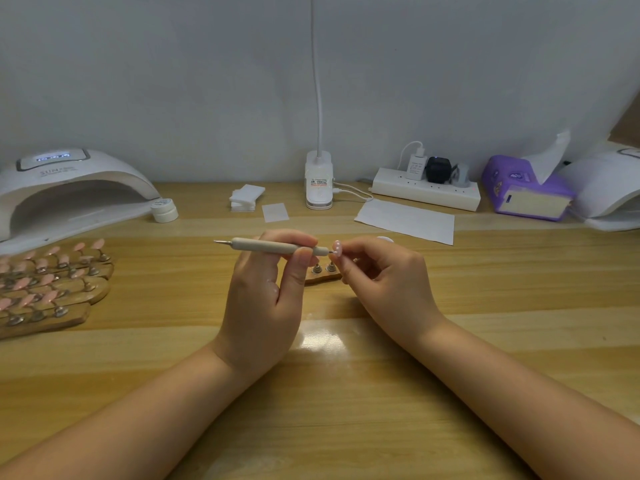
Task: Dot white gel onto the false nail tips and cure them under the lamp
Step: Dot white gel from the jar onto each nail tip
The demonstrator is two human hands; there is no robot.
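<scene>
My left hand grips a beige dotting pen, held level with its right tip touching a pink false nail tip. My right hand pinches that tip on its small stand, just above a wooden holder with metal pegs. White dots show on the tip. At the far left a white curing lamp stands with its display lit. A small white gel pot sits beside the lamp's opening.
Several wooden holders with pink nail tips lie at the left. At the back are cotton pads, a clip lamp base, a power strip, a paper sheet, a purple tissue pack and a second white lamp.
</scene>
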